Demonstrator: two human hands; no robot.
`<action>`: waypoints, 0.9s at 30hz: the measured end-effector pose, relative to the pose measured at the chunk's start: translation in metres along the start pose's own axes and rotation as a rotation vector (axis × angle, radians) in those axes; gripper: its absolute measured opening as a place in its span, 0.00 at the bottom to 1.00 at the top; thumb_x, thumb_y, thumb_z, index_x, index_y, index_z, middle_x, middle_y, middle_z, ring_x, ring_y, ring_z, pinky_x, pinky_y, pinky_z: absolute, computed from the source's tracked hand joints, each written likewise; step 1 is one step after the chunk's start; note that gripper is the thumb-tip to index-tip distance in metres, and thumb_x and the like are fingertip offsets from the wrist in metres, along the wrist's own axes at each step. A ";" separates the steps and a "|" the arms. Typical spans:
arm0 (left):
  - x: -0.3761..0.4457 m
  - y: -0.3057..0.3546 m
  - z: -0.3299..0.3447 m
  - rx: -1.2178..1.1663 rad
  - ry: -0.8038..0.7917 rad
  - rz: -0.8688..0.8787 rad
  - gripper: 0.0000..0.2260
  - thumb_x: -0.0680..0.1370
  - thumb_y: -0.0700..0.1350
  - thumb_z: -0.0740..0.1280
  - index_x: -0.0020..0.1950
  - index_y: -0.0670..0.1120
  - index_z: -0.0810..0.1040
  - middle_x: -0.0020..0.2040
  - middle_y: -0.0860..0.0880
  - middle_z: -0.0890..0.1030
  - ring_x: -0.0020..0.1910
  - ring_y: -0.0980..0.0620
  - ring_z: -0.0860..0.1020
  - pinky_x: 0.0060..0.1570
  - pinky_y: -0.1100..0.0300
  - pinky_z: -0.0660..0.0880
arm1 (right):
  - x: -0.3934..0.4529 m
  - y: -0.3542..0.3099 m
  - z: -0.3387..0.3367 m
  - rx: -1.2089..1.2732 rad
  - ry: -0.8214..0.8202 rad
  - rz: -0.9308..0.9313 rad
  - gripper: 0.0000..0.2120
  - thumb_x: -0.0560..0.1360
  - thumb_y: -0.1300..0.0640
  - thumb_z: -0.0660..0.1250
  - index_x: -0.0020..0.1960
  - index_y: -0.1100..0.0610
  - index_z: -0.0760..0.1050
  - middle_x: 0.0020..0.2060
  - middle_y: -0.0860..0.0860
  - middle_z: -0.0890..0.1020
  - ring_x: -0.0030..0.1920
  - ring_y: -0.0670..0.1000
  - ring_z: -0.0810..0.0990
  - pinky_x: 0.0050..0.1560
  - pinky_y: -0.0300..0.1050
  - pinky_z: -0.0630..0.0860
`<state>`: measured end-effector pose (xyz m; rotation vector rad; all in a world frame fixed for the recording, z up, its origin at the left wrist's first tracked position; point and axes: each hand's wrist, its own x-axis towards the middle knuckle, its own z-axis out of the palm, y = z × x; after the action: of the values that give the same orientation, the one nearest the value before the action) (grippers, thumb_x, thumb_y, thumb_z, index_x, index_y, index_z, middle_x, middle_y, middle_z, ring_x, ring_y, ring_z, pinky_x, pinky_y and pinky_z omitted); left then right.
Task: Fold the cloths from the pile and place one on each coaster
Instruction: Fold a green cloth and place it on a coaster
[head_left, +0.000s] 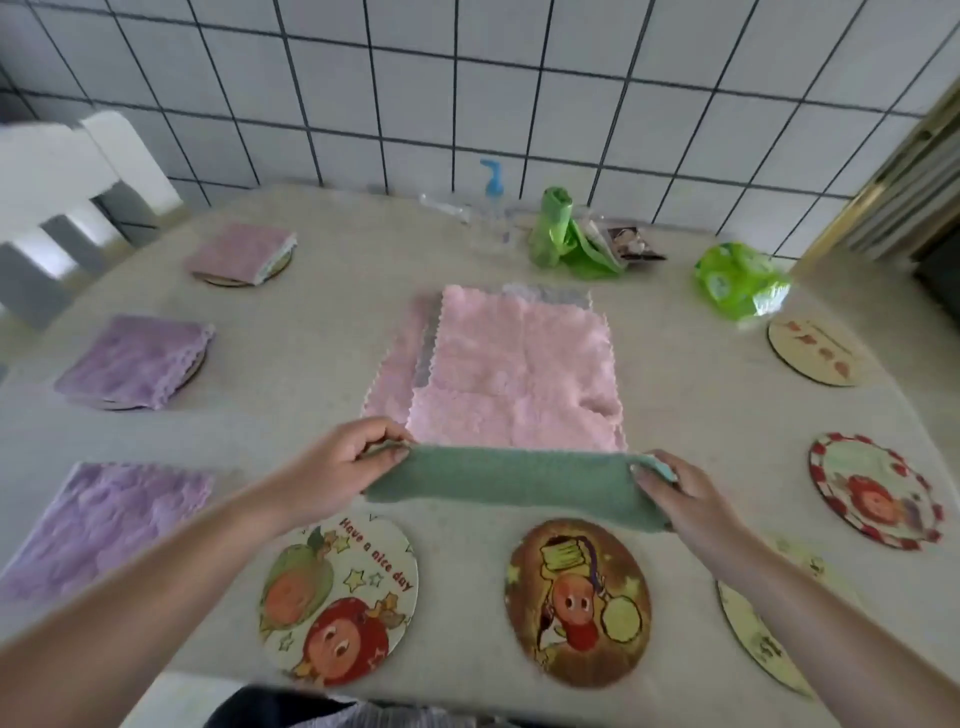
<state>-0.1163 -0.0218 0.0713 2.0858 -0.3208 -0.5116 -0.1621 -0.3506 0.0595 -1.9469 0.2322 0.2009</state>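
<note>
Both bare forearms reach in from the near edge, angling toward each other. Left hand (345, 457) pinches the left end of the green cloth (511, 480), thumb on top, fingers curled under. Right hand (680, 496) grips the right end, knuckles up, wrist bent inward.

Cloth pile (519, 364) sits mid-table (311, 332). Left edge, back to front: three folded cloths (241, 252) (135, 361) (111, 519) — the rear two each on a coaster, under the front one I can't tell. Front edge: two bare coasters (340, 597) (577, 603) side by side, a third (763, 634) at the front-right corner. Right edge: two more coasters (878, 488) (813, 351). Back edge — pump bottle (491, 208), bag roll (556, 228), small packet (631, 241), wipes pack (740, 280) to their right. Both hands (343, 460) (675, 499) hold a cloth (511, 483) just in front of the pile.
</note>
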 end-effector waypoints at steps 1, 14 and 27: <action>-0.013 -0.013 0.013 0.054 -0.056 -0.043 0.07 0.78 0.42 0.60 0.47 0.52 0.76 0.46 0.56 0.79 0.43 0.64 0.76 0.43 0.69 0.71 | -0.014 0.020 0.009 -0.015 -0.041 0.075 0.08 0.78 0.59 0.59 0.43 0.55 0.75 0.35 0.48 0.78 0.37 0.44 0.77 0.33 0.30 0.70; -0.039 -0.076 0.062 -0.055 -0.040 -0.376 0.06 0.77 0.49 0.63 0.53 0.53 0.75 0.50 0.54 0.78 0.48 0.55 0.78 0.44 0.60 0.76 | -0.060 0.084 0.042 -0.139 -0.068 0.363 0.02 0.77 0.55 0.62 0.49 0.51 0.73 0.42 0.44 0.78 0.42 0.41 0.76 0.36 0.36 0.71; 0.028 -0.099 0.070 -0.013 0.182 -0.352 0.20 0.76 0.45 0.66 0.67 0.50 0.65 0.52 0.48 0.76 0.47 0.51 0.77 0.43 0.48 0.78 | -0.014 0.091 0.037 -0.307 0.150 0.368 0.06 0.75 0.50 0.65 0.47 0.52 0.77 0.39 0.48 0.81 0.37 0.48 0.78 0.32 0.42 0.71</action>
<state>-0.1223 -0.0323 -0.0527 2.1676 0.1591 -0.5221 -0.1998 -0.3489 -0.0324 -2.2133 0.6947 0.3476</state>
